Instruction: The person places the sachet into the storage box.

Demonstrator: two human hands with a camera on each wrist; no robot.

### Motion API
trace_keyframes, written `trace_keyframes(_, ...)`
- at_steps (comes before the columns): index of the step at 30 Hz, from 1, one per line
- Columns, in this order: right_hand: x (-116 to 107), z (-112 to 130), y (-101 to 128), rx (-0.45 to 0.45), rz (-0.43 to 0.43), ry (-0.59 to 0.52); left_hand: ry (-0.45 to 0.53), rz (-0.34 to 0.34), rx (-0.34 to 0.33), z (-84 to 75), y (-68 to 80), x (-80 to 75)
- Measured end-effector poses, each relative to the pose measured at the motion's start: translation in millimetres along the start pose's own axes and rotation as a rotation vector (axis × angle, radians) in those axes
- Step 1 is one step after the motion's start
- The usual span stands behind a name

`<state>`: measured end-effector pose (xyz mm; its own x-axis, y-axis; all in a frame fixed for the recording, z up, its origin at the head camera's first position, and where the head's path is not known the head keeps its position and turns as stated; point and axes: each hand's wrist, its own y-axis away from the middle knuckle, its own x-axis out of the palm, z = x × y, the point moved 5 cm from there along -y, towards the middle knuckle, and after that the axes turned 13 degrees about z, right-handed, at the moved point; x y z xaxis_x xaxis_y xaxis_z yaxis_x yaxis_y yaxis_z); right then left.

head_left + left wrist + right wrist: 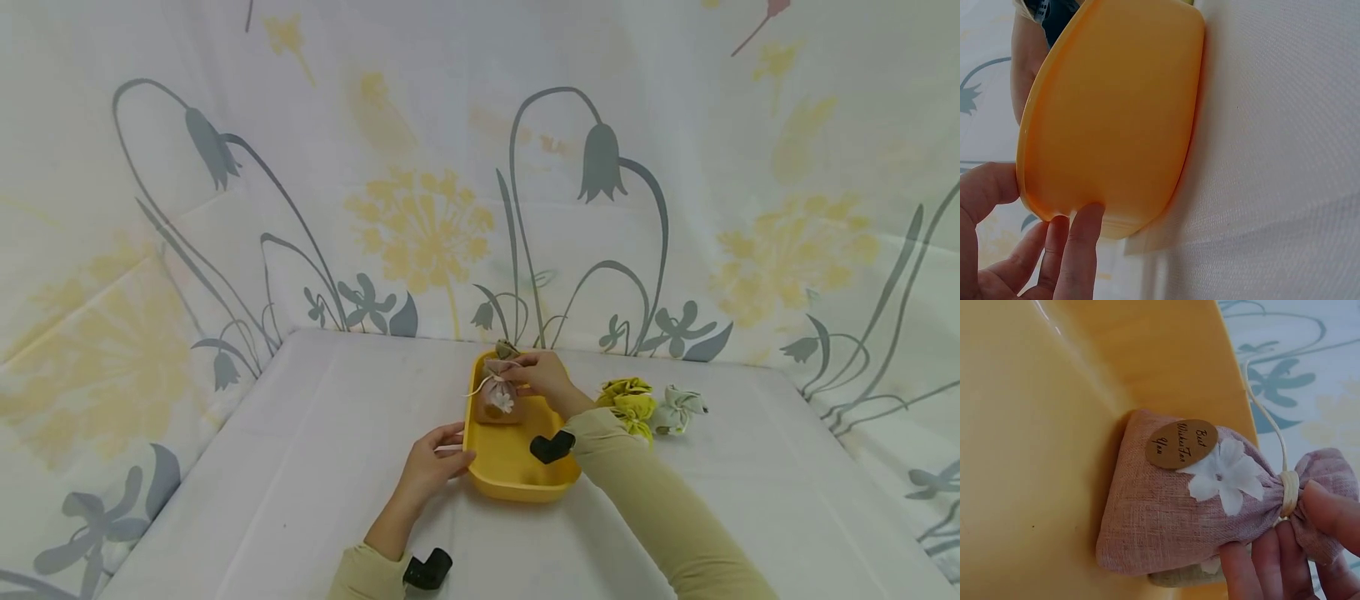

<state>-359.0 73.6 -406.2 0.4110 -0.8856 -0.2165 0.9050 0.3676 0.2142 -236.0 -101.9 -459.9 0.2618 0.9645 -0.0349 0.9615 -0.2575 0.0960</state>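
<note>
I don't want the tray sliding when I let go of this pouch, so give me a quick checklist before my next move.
1. Left hand steadies the yellow tray: ok, fingers on its rim.
2. Right hand holds the pink pouch at its tied neck: ok.
3. Pouch over the tray floor: ok, its base rests inside.
4. Tray flat on the table: ok.
5. Something tan under the pouch: cannot tell what.
6. Green pouches clear of the tray: ok, beside it.
</note>
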Motion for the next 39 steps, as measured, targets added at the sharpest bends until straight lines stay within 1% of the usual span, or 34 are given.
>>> trace_keyframes(4, -1.2, 0.1, 2.6, -0.002, 0.02, 0.017, -0.006, -0.003, -0.002, 0.3, -0.7, -0.6)
trace_keyframes(11, -13.6, 0.4, 14.1, -0.049, 0.016, 0.133, -0.01, 0.0, 0.0, 0.1, 0.9, 0.1)
trace_keyframes(16, -20.9, 1.5, 25.9, -0.072, -0.01, 0.128, -0.019, 0.001, -0.011, 0.2, 0.3, 0.1)
trace_keyframes(19, -24.3, 1.6, 32.9, -0.065, -0.038, 0.106, -0.021, 0.002, -0.009, -0.5, -0.3, 0.7)
trace_keyframes(26, -24.2, 5.8, 54.3, -0.094, -0.032, 0.118, -0.024, -0.002, -0.018, 0.9, -0.5, 1.6)
trace_keyframes(33, -24.4, 3.0, 72.8, -0.115, -0.027, 0.088, -0.026, 0.001, -0.009, 1.3, -0.6, 1.5)
trace_keyframes(39, -28.4, -3.3, 88.4, -0.096, -0.057, 0.11, -0.031, 0.006, -0.008, 1.9, -0.8, 1.2)
